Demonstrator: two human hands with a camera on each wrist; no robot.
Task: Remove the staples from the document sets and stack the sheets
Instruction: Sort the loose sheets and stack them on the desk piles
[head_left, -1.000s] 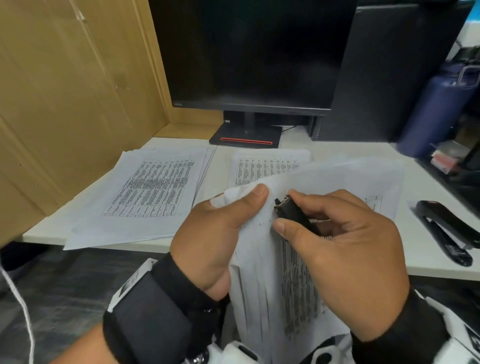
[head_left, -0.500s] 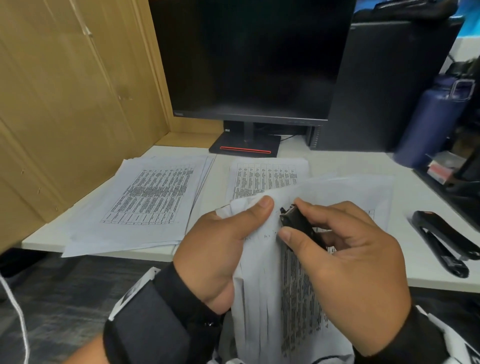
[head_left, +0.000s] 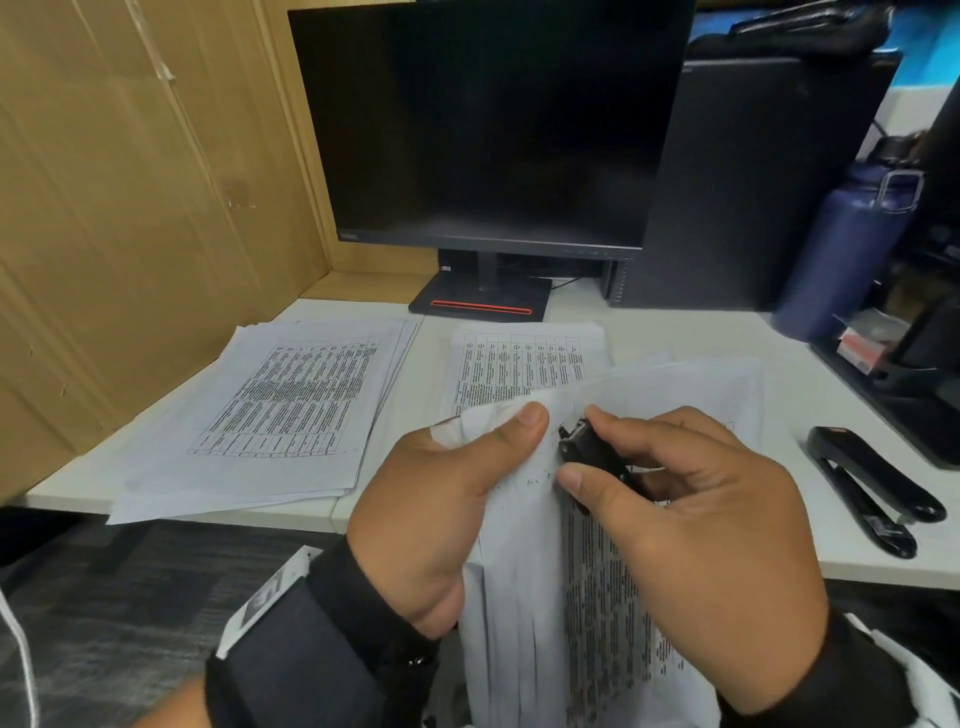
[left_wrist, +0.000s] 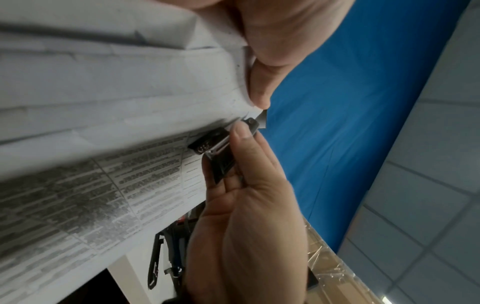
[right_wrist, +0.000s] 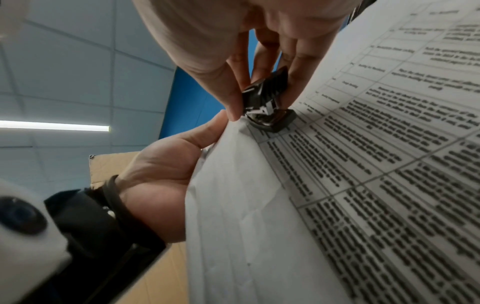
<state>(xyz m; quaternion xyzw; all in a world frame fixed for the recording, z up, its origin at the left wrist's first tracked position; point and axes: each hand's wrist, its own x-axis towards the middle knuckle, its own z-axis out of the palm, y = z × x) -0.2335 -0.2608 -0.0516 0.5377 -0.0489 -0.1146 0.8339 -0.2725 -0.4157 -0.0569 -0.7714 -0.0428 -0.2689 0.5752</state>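
I hold a stapled set of printed sheets (head_left: 524, 571) up in front of the desk edge. My left hand (head_left: 441, 499) grips its top corner, thumb on top of the paper (right_wrist: 233, 185). My right hand (head_left: 675, 545) pinches a small black staple remover (head_left: 589, 449) between thumb and fingers, its claws set against the corner of the set (left_wrist: 155, 102). The remover (left_wrist: 215, 148) bites at the paper edge, also seen in the right wrist view as the remover (right_wrist: 267, 98). The staple itself is hidden.
A stack of loose printed sheets (head_left: 280, 410) lies at the desk's left, another pile (head_left: 519, 364) in the middle behind my hands. A black stapler (head_left: 872, 488) lies at the right. A monitor (head_left: 488, 124), a dark case and a blue bottle (head_left: 841, 249) stand behind.
Both hands with the set and the remover have kept their hold and shifted only slightly; the remover stays at the corner of the set.
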